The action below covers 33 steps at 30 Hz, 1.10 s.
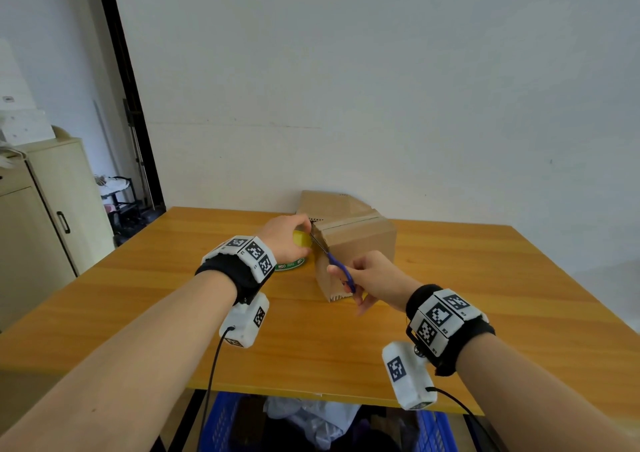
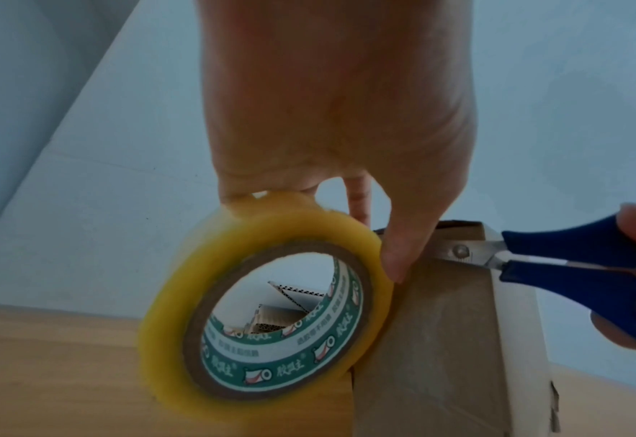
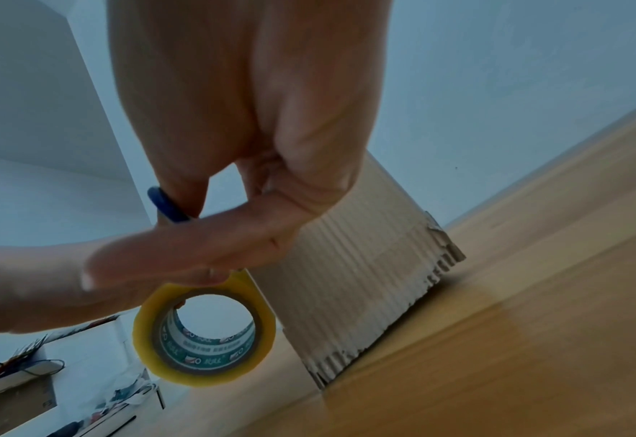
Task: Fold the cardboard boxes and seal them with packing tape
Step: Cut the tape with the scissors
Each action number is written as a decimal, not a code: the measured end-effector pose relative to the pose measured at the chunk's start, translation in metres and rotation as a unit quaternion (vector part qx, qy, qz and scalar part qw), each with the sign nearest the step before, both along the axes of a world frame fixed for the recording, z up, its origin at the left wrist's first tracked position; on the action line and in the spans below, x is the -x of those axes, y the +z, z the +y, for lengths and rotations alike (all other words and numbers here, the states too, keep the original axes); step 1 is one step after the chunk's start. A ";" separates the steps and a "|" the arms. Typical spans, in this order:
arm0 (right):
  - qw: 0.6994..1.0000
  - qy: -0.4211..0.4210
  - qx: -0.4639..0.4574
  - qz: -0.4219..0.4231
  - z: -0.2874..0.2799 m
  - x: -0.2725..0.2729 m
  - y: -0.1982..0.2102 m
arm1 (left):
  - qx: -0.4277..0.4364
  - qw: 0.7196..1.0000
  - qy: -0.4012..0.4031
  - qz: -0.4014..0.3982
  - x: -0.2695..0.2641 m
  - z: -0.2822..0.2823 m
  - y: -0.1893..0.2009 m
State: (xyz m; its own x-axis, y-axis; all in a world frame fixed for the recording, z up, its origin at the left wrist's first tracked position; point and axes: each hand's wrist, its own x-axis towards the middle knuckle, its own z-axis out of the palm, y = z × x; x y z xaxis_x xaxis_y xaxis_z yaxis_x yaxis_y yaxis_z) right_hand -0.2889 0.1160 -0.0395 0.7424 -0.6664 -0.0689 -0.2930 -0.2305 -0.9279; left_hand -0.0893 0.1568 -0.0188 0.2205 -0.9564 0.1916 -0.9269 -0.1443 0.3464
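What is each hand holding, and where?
Left hand grips the tape roll at its top rim; right hand holds the scissors by their blue handles.

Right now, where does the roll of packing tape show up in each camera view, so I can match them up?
Head: the tape roll sits mid-frame, mostly hidden under the left hand.
Left wrist: tape roll fills lower centre, below the fingers.
Right wrist: tape roll hangs lower left.
Shared landmark: the cardboard box just right of the roll in every view.
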 end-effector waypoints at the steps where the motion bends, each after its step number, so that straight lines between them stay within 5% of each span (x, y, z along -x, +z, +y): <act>1: 1.000 0.002 -0.001 0.001 0.000 0.001 0.000 | -0.004 1.000 0.001 -0.002 0.000 0.000 0.000; 16: 1.000 0.006 -0.002 0.008 -0.004 0.007 -0.001 | -0.026 0.997 0.027 -0.065 -0.005 0.006 0.003; 28: 1.000 -0.015 -0.005 0.001 -0.008 0.009 -0.008 | -0.059 0.992 -0.005 0.114 -0.009 0.012 0.004; 33: 1.000 -0.024 -0.012 0.000 -0.007 0.008 -0.008 | -0.025 0.994 -0.010 0.102 -0.004 0.013 0.003</act>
State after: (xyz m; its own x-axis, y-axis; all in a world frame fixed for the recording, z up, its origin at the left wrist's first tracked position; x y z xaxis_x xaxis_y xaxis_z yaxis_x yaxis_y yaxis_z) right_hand -0.2964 0.1094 -0.0476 0.7100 -0.6990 -0.0852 -0.3035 -0.1947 -0.9327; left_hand -0.0853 0.1701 -0.0158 0.2300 -0.9684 0.0963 -0.8406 -0.1478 0.5212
